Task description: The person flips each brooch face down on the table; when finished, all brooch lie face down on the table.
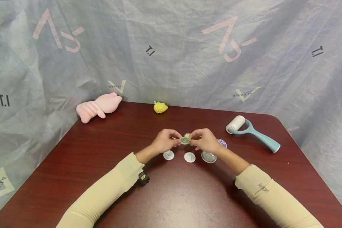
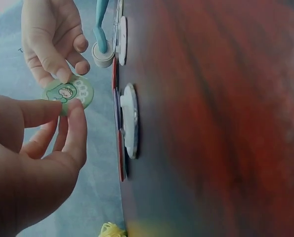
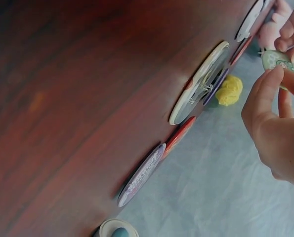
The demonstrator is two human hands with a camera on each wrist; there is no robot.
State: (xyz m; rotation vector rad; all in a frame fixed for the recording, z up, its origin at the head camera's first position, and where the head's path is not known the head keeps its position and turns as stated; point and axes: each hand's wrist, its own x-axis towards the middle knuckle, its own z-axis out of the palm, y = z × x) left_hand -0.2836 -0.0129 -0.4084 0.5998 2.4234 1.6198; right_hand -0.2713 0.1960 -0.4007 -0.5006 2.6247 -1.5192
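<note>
Between both hands, raised above the table, is a round green pin badge (image 1: 185, 140) with a small printed character (image 2: 66, 92) facing the left wrist view. My left hand (image 1: 163, 141) pinches one edge of it with thumb and fingertips. At the opposite edge, my right hand (image 1: 206, 141) grips it between thumb and finger. Below the hands lie two badges, pin side up: one white badge (image 1: 168, 155) and another white badge (image 1: 189, 157). A larger silver-backed badge (image 1: 209, 156) and a purple badge (image 1: 222, 143) lie near my right hand, partly hidden by it.
A lint roller (image 1: 256, 134) with a blue handle lies at the right. Near the back edge sit a yellow mesh ball (image 1: 160, 107) and, further left, a pink plush toy (image 1: 99, 107). Printed grey cloth (image 1: 171, 47) hangs behind the dark red table (image 1: 171, 202).
</note>
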